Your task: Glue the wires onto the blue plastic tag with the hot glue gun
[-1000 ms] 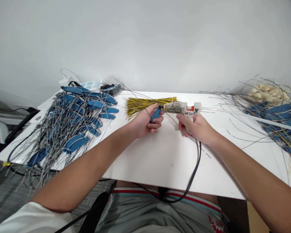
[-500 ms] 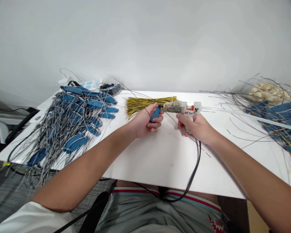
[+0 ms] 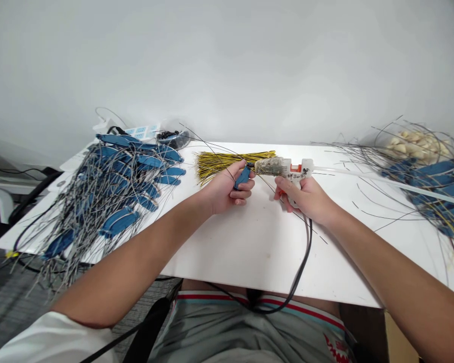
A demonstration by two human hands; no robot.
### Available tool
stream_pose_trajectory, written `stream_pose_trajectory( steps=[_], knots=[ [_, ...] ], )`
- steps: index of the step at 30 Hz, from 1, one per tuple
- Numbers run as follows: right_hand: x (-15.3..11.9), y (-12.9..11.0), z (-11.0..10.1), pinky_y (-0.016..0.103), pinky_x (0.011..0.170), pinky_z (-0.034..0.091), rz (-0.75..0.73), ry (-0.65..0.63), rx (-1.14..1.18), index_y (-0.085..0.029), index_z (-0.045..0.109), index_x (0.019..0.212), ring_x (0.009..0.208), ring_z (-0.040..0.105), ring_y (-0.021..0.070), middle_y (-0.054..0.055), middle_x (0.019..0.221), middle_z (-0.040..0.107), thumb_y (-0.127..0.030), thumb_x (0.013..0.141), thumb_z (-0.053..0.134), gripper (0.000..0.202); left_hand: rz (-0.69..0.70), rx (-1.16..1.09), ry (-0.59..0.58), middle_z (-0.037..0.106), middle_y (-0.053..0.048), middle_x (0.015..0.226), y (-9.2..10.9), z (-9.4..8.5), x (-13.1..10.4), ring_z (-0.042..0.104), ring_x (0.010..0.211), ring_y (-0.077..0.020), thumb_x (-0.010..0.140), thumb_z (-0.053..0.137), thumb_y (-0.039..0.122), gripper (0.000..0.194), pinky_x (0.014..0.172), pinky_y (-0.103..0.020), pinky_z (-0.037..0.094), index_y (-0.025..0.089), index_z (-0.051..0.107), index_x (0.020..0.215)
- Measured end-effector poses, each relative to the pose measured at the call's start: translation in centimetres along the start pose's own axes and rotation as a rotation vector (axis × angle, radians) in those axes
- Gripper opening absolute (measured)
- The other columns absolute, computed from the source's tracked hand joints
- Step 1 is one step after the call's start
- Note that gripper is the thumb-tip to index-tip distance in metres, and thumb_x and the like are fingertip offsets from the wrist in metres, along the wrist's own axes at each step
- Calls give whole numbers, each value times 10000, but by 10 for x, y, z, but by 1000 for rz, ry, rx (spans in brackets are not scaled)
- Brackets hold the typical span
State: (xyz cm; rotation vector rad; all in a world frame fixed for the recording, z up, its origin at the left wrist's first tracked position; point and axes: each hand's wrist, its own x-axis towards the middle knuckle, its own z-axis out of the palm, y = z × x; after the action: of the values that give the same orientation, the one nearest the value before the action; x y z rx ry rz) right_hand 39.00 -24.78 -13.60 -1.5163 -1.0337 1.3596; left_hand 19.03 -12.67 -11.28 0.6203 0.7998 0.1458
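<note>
Between the fingers of my left hand is a small blue part with thin dark wires sticking out of it. My right hand is wrapped round the handle of a white hot glue gun, which has an orange piece and dark writing on its side. The gun's crusted nozzle end points left, and its tip is right at the blue part; whether they touch I cannot tell. A long white glue stick runs out of the gun's back. Behind my left hand lies a bundle of yellow and black wires.
A heap of blue parts with grey wires covers the table's left side. Behind it stands a clear container of black pieces. More blue parts and a bag of cream-coloured pieces lie at right. The gun's black cord hangs over the front edge.
Both hands stay nearly still, with the glue gun's tip at the blue part. The view shifts slightly, and the glue stick's far end now shows at the right.
</note>
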Motion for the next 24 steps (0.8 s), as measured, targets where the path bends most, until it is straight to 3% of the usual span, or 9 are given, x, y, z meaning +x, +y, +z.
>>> stream_pose_trajectory(
  steps=[7, 24],
  knots=[
    [2, 4, 0, 267, 460, 359, -30, -10, 6, -170, 671, 837, 465, 529, 118, 16, 606, 637, -700, 964, 676, 546, 7, 10, 9, 280, 82, 609, 0, 1, -1, 189, 376, -60, 1088, 384, 521, 431, 342, -174, 290, 194, 534, 852],
    [0, 1, 0, 274, 480, 378, -24, 0, -4, -180, 667, 875, 463, 502, 125, -10, 531, 585, -669, 976, 679, 500, -1, -5, 16, 282, 80, 597, 1, 3, -2, 186, 366, -62, 1090, 381, 526, 452, 332, -174, 291, 190, 543, 833]
  ],
)
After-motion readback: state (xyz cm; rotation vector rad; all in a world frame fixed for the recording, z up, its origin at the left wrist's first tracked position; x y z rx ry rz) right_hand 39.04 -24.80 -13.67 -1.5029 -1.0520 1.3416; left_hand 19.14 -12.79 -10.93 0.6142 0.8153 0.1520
